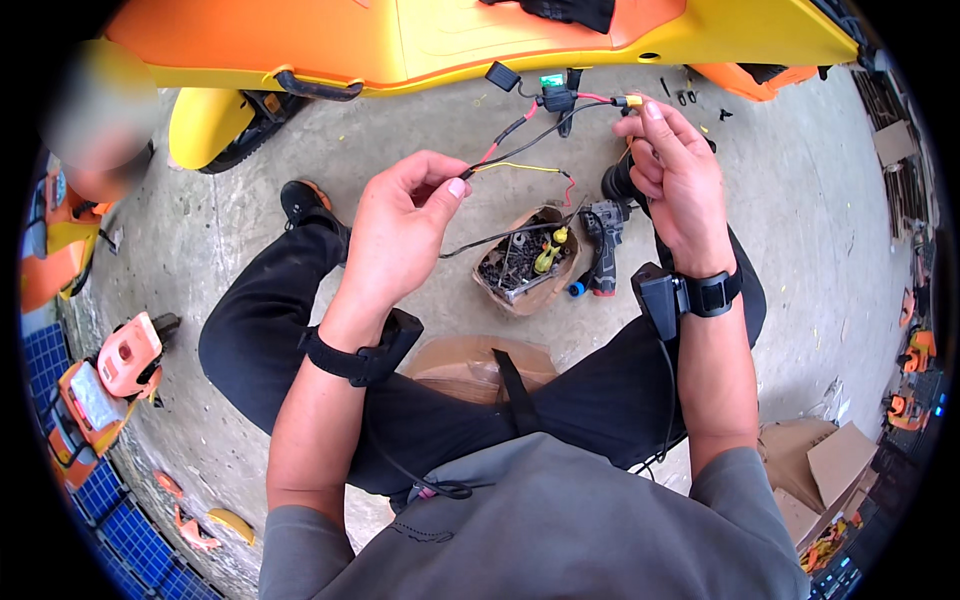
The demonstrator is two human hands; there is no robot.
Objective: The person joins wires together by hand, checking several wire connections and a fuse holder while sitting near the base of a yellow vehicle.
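Between my two raised hands stretches a wiring harness [550,130] with black, red and yellow wires. My left hand [408,220] pinches the bundled wires between thumb and fingers. At the other end, my right hand [676,170] grips a small yellow connector [628,101] with its thumb and fingertips. In the middle of the harness hangs a black fuse holder [558,99], its small black cap [503,76] dangling open beside it. A thin yellow wire [520,166] with a red end trails off from near my left hand.
Below the wires, a torn cardboard box [525,300] holds screws and a yellow-green tool. A cordless power tool [603,240] lies beside it. Ahead is an orange and yellow vehicle body [400,45]. Cardboard boxes [840,465] stand at the right, orange parts [130,355] at the left.
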